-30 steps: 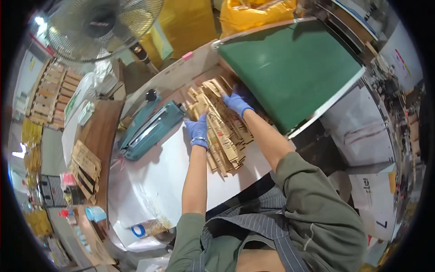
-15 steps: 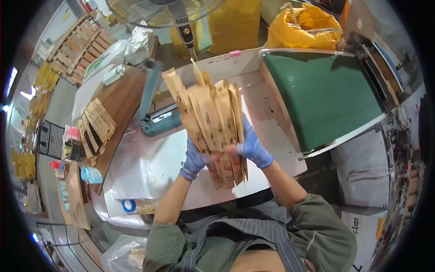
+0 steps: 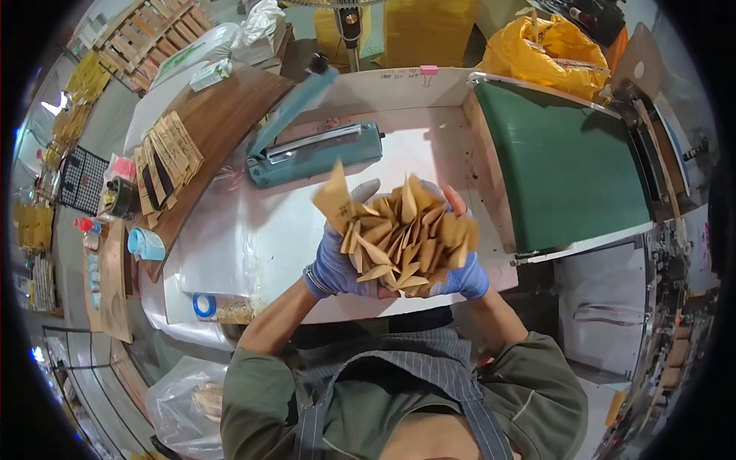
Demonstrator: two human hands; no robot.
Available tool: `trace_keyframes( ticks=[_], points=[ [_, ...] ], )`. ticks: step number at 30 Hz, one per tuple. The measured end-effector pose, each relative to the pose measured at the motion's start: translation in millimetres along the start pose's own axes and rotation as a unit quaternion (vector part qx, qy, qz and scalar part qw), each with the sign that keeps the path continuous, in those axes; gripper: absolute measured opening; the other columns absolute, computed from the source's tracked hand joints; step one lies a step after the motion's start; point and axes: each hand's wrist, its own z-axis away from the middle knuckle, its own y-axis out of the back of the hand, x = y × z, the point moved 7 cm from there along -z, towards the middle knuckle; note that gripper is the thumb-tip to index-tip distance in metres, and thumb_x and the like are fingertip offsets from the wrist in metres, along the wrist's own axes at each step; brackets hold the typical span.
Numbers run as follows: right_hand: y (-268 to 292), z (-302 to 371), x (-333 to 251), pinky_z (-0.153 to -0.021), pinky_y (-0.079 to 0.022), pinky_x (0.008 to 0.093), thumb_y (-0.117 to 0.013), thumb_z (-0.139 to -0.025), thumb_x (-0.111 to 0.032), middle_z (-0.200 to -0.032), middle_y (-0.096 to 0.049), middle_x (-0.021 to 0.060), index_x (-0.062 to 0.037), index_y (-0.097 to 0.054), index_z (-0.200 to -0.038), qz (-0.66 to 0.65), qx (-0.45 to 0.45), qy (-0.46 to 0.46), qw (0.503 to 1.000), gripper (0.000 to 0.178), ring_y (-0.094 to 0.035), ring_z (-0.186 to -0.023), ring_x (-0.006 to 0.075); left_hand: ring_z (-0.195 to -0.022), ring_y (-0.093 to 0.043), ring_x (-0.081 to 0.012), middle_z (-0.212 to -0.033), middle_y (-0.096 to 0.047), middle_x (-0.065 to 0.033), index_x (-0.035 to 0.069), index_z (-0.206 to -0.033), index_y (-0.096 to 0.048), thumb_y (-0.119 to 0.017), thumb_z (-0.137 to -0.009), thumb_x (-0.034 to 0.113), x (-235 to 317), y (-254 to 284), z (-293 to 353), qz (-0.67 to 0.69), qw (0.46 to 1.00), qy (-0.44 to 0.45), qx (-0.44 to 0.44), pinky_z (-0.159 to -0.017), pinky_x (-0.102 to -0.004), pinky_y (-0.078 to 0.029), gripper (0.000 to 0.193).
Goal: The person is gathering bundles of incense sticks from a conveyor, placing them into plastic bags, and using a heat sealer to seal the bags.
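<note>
A yellow sack [image 3: 529, 57] stands open beyond the bench's far right corner, with brown strips showing in its mouth. A clear jar [image 3: 234, 310] with a blue lid lies on its side at the near left corner; its tan contents are too small to tell. Below that corner, a clear plastic bag [image 3: 172, 406] holds brown pieces. A light-blue tub [image 3: 146, 244] stands off the left edge, its inside hidden from here.

The bench [image 3: 437, 146] is white, with a raised rim along its far edge. Over its near edge, right of the middle, is a bundle of brown paper packets [image 3: 402, 238], ends fanned upward. The left hand [image 3: 330, 264] and the right hand [image 3: 465, 277], both in blue gloves, curl partly closed around its two sides, gripping it between them. Toward the far edge sits a teal sealer [image 3: 318, 153] with its arm raised. A green panel [image 3: 567, 176] flanks the right edge; a brown board [image 3: 230, 100] along the left edge carries a fan of printed packets [image 3: 172, 157]. A wooden pallet [image 3: 149, 34] stands farther back.

Small dark handwriting marks the far rim, just beside a pink clip [image 3: 428, 70].
</note>
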Motion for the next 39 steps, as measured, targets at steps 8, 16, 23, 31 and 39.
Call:
trace_keyframes(
  ticks=[8, 16, 23, 31, 39],
  points=[
    [-9, -29, -50, -0.098, -0.034, 0.0415, -0.085, -0.053, -0.034, -0.134, -0.031, 0.0218, -0.0101, -0.040, -0.130, -0.034, -0.015, 0.212, 0.977, 0.092, -0.036, -0.123, 0.0347, -0.118, -0.043, -0.0218, -0.129, -0.040, -0.0116, 0.007, -0.137, -0.022, -0.084, -0.052, 0.035, -45, -20, 20, 0.385, 0.903, 0.165, 0.097, -0.102, -0.0364, -0.034, 0.109],
    [-93, -60, 0, -0.087, -0.043, 0.0330, -0.069, -0.066, -0.028, -0.101, -0.059, 0.0133, -0.0053, -0.049, -0.125, -0.291, -0.186, -0.236, 0.908, 0.067, -0.056, -0.094, 0.0210, -0.104, -0.055, -0.0219, -0.113, -0.056, -0.0126, 0.002, -0.124, -0.043, -0.068, -0.071, 0.046, -48, -26, 101, 0.527, 0.780, 0.318, 0.115, -0.091, -0.0342, -0.046, 0.073],
    [-158, -35, 66, -0.068, -0.051, 0.0293, -0.065, -0.066, -0.018, -0.082, -0.064, 0.0140, 0.0033, -0.064, -0.085, -0.409, -0.208, -0.301, 0.836, 0.029, -0.062, -0.070, 0.0196, -0.072, -0.060, -0.0151, -0.077, -0.063, -0.0058, 0.001, -0.092, -0.060, -0.063, -0.080, 0.025, -53, 140, 204, 0.098, 0.884, 0.435, 0.139, -0.065, -0.0250, -0.050, 0.027],
    [-203, -23, 105, -0.065, -0.050, 0.0279, -0.062, -0.073, -0.023, -0.073, -0.064, 0.0110, 0.0030, -0.065, -0.082, -0.343, -0.219, -0.351, 0.843, 0.028, -0.060, -0.065, 0.0171, -0.069, -0.054, -0.0306, -0.073, -0.056, -0.0137, 0.006, -0.076, -0.058, -0.066, -0.073, 0.022, -74, 237, 284, -0.407, 0.802, 0.316, 0.301, -0.066, -0.0377, -0.045, 0.018],
    [-240, -43, 112, -0.054, -0.048, 0.0245, -0.069, -0.073, -0.022, -0.066, -0.063, 0.0078, 0.0037, -0.066, -0.079, -0.342, -0.258, -0.363, 0.828, 0.026, -0.057, -0.055, 0.0116, -0.050, -0.042, -0.0286, -0.057, -0.047, -0.0148, 0.003, -0.073, -0.053, -0.056, -0.084, 0.022, -35, 136, 188, -0.290, 0.864, 0.290, 0.293, -0.051, -0.0355, -0.039, 0.022]
  ],
)
